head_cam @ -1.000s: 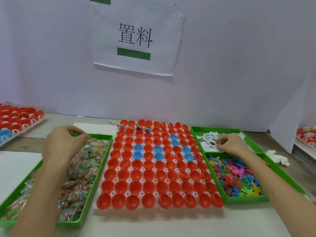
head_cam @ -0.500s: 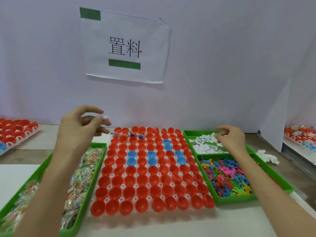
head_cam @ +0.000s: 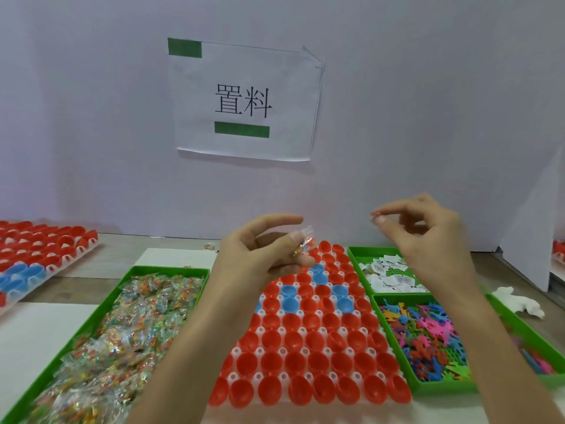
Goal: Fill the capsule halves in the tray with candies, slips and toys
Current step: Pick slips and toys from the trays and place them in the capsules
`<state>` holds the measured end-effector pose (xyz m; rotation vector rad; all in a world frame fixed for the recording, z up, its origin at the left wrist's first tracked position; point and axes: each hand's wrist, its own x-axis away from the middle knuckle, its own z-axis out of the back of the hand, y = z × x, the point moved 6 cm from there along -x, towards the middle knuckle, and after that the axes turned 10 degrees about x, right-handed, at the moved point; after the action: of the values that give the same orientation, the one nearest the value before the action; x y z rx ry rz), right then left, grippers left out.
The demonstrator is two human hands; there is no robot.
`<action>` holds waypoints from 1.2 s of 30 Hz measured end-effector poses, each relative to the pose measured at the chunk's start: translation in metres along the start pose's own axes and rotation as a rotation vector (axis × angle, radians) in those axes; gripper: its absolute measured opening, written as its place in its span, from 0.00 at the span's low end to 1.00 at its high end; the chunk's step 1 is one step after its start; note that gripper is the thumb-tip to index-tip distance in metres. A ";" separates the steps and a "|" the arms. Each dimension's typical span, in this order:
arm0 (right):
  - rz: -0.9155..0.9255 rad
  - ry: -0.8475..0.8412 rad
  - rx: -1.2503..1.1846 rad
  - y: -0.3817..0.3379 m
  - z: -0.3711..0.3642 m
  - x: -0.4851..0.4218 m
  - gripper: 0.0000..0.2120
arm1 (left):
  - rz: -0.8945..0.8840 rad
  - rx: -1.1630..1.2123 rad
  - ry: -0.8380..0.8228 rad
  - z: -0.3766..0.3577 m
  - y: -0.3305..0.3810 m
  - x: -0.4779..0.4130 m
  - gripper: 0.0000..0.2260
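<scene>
Lifting clear of their supply trays, both hands now hang over the far end of the capsule tray point(head_cam: 259, 351). A second ago the left hand point(head_cam: 256, 255) was down among the wrapped sweets in the green candy tray point(head_cam: 91, 319), and the right hand point(head_cam: 428, 240) was picking in the slip tray point(head_cam: 354, 250). Each has come away with one piece, so I judge this to be the carry between pick and drop, with neither piece yet in a capsule half.

The left grip is clamped on a single candy point(head_cam: 305, 244) in a clear wrapper. The thumb tip and curled fingers pinch it while the index finger arches free above. The candy is in the air above the far-left rows of the tray, touching no capsule half.

The right grip is a tight pinch of thumb and forefinger on a small white slip point(head_cam: 375, 218), of which only an edge shows; the other fingers curl loosely behind. That hand hangs higher, above the far-right corner of the capsule tray and the slip tray beside it.

Nearly all the red capsule halves point(head_cam: 318, 362) and the few blue ones point(head_cam: 289, 290) in view look empty. The farthest rows are hidden behind the hands, so I cannot tell what they hold. The toys point(head_cam: 428, 335) lie heaped in their own green tray at the right. By that count the filling is near its start — and each piece has a small cup to land in.
</scene>
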<state>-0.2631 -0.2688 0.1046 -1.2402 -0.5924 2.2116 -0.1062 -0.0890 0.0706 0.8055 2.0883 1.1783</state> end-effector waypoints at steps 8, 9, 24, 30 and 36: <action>0.187 -0.218 -0.247 -0.059 -0.001 0.022 0.10 | -0.080 -0.048 0.044 -0.013 0.002 0.007 0.07; 0.191 -0.225 -0.263 -0.061 -0.001 0.023 0.10 | -0.085 -0.018 0.067 -0.013 0.001 0.008 0.08; 0.024 -0.191 -0.404 -0.063 -0.012 0.026 0.12 | -0.136 0.142 0.189 -0.018 -0.006 0.014 0.13; 0.000 -0.195 -0.340 -0.060 -0.019 0.028 0.10 | -0.070 0.089 0.113 -0.025 -0.008 0.014 0.11; 0.023 -0.214 -0.325 -0.059 -0.023 0.028 0.11 | -0.050 0.061 0.075 -0.030 -0.007 0.014 0.15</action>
<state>-0.2414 -0.2036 0.1109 -1.1716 -1.0620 2.3499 -0.1383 -0.0972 0.0740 0.7428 2.2024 1.1389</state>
